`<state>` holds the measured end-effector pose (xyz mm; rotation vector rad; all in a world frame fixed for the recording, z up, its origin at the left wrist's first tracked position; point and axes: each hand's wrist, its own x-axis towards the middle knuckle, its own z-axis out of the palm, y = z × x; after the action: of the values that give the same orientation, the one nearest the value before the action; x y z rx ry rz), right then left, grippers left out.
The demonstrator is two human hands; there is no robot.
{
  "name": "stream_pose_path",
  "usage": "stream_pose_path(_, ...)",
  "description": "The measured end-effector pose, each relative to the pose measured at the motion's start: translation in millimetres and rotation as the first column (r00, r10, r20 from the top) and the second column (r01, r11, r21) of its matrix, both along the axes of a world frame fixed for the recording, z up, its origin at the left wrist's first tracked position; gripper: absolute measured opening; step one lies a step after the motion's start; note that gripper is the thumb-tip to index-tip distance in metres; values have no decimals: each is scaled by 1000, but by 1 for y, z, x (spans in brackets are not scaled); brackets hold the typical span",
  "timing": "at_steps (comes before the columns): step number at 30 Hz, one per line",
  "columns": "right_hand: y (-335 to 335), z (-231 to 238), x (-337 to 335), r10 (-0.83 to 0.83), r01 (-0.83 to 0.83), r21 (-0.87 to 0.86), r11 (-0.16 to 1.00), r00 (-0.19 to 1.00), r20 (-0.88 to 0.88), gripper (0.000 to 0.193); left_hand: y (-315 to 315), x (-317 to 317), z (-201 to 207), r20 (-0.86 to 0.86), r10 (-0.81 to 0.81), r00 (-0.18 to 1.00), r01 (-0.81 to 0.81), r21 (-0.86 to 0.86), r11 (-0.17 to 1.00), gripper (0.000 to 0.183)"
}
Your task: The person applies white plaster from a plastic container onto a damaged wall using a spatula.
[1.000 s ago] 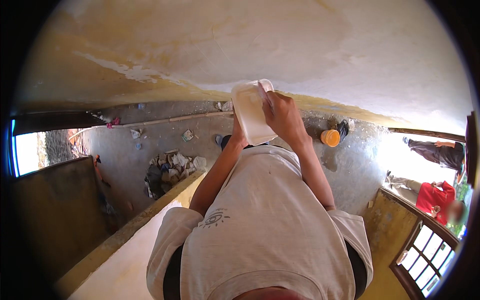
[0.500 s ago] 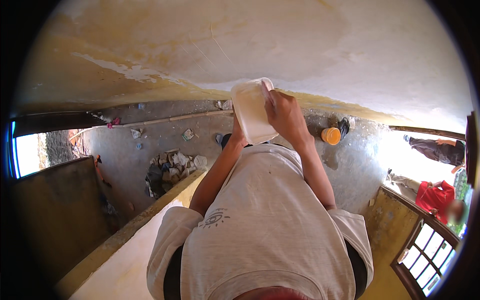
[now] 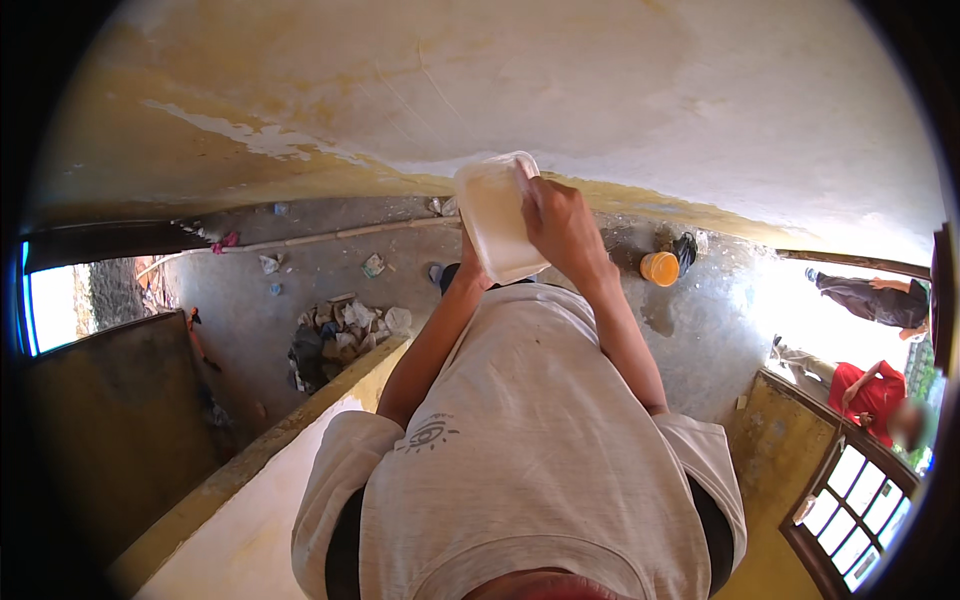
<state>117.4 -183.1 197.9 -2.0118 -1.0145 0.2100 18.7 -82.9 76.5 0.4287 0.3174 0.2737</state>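
Note:
A shallow white rectangular plastic tub (image 3: 490, 222) is held up in front of my chest, tilted, with whitish stuff smeared inside it. My left hand (image 3: 472, 262) is closed on the tub's left side and underside; most of its fingers are hidden behind it. My right hand (image 3: 566, 228) is curled over the tub's right rim. Something slim and pinkish-white sticks out past its fingers along the inner side, too unclear to name. Just beyond the tub rises a wall (image 3: 600, 90) with whitish patches over old yellow paint.
On the floor stands an orange bucket (image 3: 660, 268) beside a dark plastic bag (image 3: 685, 250). A heap of rubble and sacks (image 3: 345, 335) lies left, near a low wall (image 3: 250, 460). A long pole (image 3: 340, 235) runs along the floor. Two people are at the right doorway, one in a red shirt (image 3: 868, 400).
The tub and both hands have shifted slightly left. Both hands keep their places on the tub. At the right, the person in red has moved an arm.

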Motion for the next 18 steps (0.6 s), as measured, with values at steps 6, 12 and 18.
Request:
stream_pose_path(6,1,-11,-4,104,-105,65,992,995,4,8,-5,4,15,-61,50,997,-48,36,998,57)
stream_pose_path(12,-25,19,17,-56,62,87,994,996,-64,18,-11,2,24,42,44,998,-41,-80,996,55)
stream_pose_path(18,-31,13,14,-68,71,89,993,997,-37,17,-7,-1,9,47,22,999,-19,-77,997,55)
